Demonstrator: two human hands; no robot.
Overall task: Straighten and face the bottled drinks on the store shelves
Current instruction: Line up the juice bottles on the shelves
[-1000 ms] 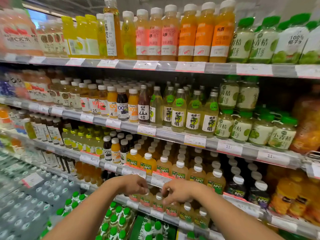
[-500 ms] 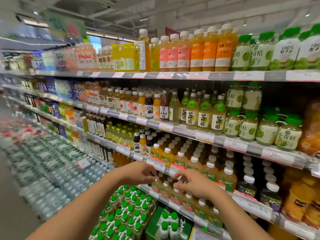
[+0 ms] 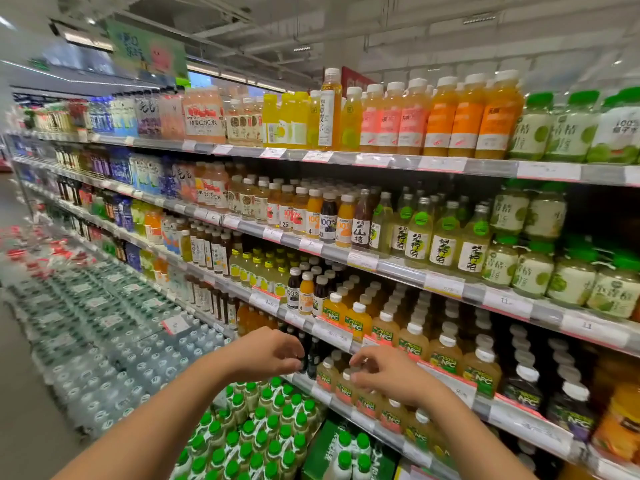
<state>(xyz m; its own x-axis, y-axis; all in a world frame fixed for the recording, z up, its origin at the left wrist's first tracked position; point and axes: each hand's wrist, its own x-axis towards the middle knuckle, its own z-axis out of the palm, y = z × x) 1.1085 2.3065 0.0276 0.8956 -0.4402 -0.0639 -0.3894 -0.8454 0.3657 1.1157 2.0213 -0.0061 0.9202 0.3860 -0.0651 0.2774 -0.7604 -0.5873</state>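
Low on the shelving, a row of small pale NFC juice bottles (image 3: 325,375) stands next to a few dark juice bottles (image 3: 313,355). My left hand (image 3: 270,351) reaches in with curled fingers around the leftmost dark bottle, whose body is mostly hidden behind the hand. My right hand (image 3: 384,375) hovers over the small NFC row, its fingertips pinching the white cap of one small NFC bottle (image 3: 346,386). One shelf up stand larger yellow NFC bottles (image 3: 358,320), labels facing out.
Green-capped bottles (image 3: 263,420) are stacked in cases below my arms. Shrink-wrapped water packs (image 3: 104,323) line the floor to the left. Higher shelves carry orange juice (image 3: 464,116), green-lidded lime drinks (image 3: 571,282) and price-tag rails (image 3: 443,285).
Both hands have shifted left along the low shelf, the left one reaching the dark bottles. The view has swung left and up, showing more of the aisle.
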